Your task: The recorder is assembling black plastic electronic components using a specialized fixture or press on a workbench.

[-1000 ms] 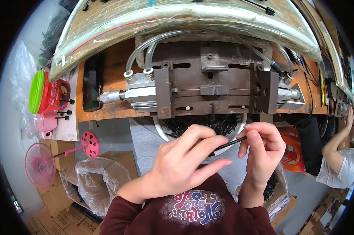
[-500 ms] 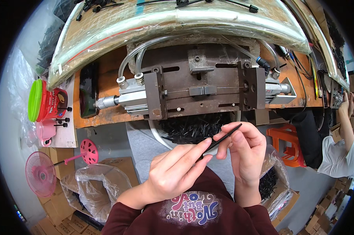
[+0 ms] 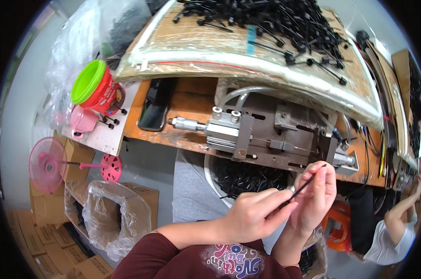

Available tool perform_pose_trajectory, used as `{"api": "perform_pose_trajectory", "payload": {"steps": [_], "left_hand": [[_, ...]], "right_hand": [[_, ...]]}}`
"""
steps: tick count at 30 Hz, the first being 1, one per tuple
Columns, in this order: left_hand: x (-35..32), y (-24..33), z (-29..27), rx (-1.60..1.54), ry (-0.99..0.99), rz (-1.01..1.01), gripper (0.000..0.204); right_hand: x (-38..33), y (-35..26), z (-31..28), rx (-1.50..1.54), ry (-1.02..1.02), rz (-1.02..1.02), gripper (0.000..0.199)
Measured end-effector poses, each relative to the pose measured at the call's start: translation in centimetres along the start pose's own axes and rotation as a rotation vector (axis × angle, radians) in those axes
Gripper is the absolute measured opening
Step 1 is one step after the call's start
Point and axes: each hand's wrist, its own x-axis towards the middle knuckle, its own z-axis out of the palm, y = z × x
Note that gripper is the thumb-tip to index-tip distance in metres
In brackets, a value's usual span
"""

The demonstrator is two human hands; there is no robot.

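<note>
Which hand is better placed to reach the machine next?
Likely the right hand: it's nearer the machine. The left hand sits farther back, pinching the black rod.

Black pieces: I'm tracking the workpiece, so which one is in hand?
The slim rod between left hand and right hand; others lie heaped in the white basket or on the plastic-covered board.

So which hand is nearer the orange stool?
Right. The right hand is above and left of the orange stool in the picture; the left hand is farther left.
</note>
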Motion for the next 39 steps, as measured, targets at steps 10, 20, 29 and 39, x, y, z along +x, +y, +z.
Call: {"api": "perform_pose_trajectory", "payload": {"steps": [10, 20, 29, 39], "left_hand": [[-1.6, 2.2, -1.0, -0.075, 0.071, 0.103, 0.015], [13.9, 2.5, -16.6, 0.462, 0.477, 0.587, 0.018], [24.2, 4.4, -30.9, 0.335, 0.714, 0.329, 0.060], [7.1, 1.4, -28.0, 0.420, 0.751, 0.229, 0.023]], "right_hand": [[8.9, -3.7, -2.1, 0.213, -0.184, -0.245, 0.018], [3.8, -3.6, -1.6, -0.071, 0.407, -0.414, 0.019], [-1.1, -1.9, -4.5, -0.257, 0.196, -0.273, 0.016], [-1.9, -0.2, -3.6, -0.319, 0.050, -0.083, 0.026]]}}
